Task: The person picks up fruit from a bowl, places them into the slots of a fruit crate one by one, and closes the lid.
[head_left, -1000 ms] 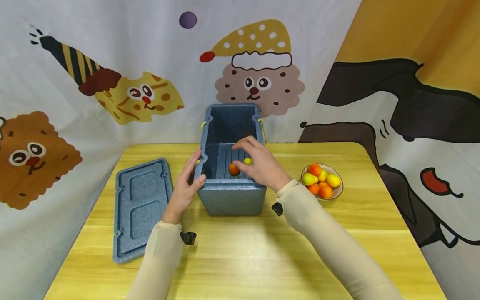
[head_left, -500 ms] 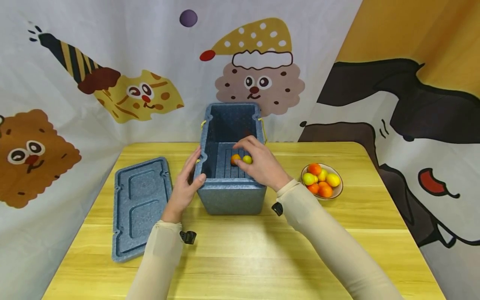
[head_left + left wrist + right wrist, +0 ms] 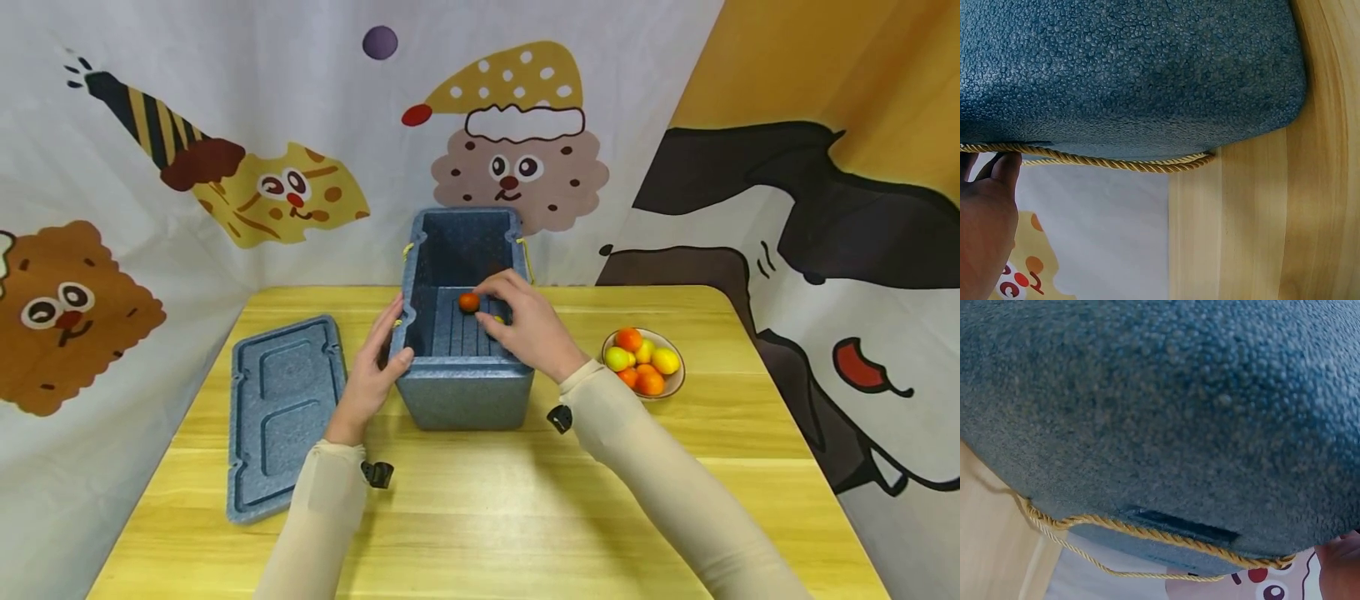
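Observation:
A grey-blue foam box [image 3: 465, 396] stands open in the middle of the table. My left hand [image 3: 367, 375] rests on its left side, fingers straight along the outer wall, thumb at the near corner of the rim. In the left wrist view those fingers lie by the yellow rope [image 3: 1116, 164]. Over the right rim reaches my right hand [image 3: 532, 329], thumb and fingers loosely spread inside the box. A small orange mandarin [image 3: 468, 302] lies just left of its fingertips. A yellow fruit [image 3: 498, 319] is mostly hidden behind the thumb.
The box's lid [image 3: 285, 417] lies on the table to the left. At the right a bowl [image 3: 667, 392] holds several orange and yellow fruits. A printed curtain [image 3: 300, 67] hangs behind the wooden table [image 3: 480, 517].
The mandarin has moved away from me along the box floor. My right hand has shifted slightly right, covering more of the yellow fruit. The left hand stays at the rim.

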{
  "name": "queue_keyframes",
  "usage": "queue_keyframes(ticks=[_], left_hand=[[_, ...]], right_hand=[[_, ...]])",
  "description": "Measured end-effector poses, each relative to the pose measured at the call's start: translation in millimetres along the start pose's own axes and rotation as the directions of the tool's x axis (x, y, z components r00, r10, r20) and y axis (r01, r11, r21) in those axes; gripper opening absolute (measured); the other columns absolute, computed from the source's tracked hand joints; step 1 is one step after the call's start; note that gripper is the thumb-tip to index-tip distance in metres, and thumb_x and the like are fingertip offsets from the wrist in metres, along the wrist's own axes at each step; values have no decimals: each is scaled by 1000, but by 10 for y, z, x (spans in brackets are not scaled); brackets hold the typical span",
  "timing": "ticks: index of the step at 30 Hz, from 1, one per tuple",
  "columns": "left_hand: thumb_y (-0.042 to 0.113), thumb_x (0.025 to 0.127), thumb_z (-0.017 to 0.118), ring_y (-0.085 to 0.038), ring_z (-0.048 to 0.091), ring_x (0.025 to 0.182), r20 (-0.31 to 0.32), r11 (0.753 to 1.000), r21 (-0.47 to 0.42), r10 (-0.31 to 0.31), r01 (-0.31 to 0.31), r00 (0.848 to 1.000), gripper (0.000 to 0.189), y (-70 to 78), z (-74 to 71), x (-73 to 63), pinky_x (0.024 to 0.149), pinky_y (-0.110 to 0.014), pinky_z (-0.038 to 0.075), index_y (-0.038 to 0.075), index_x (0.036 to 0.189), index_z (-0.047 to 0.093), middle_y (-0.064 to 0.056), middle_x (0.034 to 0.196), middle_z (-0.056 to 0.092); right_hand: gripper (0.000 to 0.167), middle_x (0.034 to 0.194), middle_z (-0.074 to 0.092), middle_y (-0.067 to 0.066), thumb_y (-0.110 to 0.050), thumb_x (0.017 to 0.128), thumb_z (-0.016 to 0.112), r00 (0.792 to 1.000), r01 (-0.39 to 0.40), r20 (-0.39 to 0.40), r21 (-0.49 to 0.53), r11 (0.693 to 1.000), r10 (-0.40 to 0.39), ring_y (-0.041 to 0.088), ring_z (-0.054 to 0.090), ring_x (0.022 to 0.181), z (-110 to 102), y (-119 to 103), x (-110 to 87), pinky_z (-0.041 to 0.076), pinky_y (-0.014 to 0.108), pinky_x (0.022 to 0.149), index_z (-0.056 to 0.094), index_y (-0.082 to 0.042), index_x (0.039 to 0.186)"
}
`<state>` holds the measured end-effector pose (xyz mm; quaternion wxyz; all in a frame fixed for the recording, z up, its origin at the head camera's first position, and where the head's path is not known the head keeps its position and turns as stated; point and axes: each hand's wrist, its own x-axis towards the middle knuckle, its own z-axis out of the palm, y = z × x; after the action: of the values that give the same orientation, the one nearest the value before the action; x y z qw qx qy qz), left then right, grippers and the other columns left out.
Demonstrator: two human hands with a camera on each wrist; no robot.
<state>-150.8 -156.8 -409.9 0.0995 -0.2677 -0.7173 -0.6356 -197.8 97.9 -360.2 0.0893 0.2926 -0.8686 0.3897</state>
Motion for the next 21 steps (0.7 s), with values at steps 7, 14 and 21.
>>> queue_keyframes(ticks=[7, 14, 21], left_hand=[[6, 99, 55, -36, 15, 145, -11, 1000, 16, 0, 0, 1000, 60, -25, -8, -5, 116, -37, 14, -12, 149, 27, -28, 157, 19], [7, 100, 54, -31, 15, 146, 8, 1000, 0, -23, 23, 1000, 61, 0, 4, 3, 115, -47, 13, -9, 151, 25, -24, 158, 17], [16, 100, 57, -35, 15, 145, -10, 1000, 10, -10, 10, 1000, 63, -24, -17, -11, 114, -52, 13, -11, 149, 27, -28, 157, 17]], right_hand=[[29, 120, 56, 6, -14, 95, 67, 998, -6, -70, 38, 999, 9, 25, 56, 110, -122, 89, -71, 45, 40, 96, 63, -5, 122], [26, 115, 58, 13, -1, 91, 67, 971, -4, -239, 97, 995, 27, 31, 58, 110, -435, 306, -169, 45, 39, 98, 64, 2, 117], [26, 114, 56, 12, -1, 92, 67, 969, -98, -219, 89, 991, 115, 27, 55, 110, -655, 523, -372, 44, 39, 100, 63, 1, 117]])
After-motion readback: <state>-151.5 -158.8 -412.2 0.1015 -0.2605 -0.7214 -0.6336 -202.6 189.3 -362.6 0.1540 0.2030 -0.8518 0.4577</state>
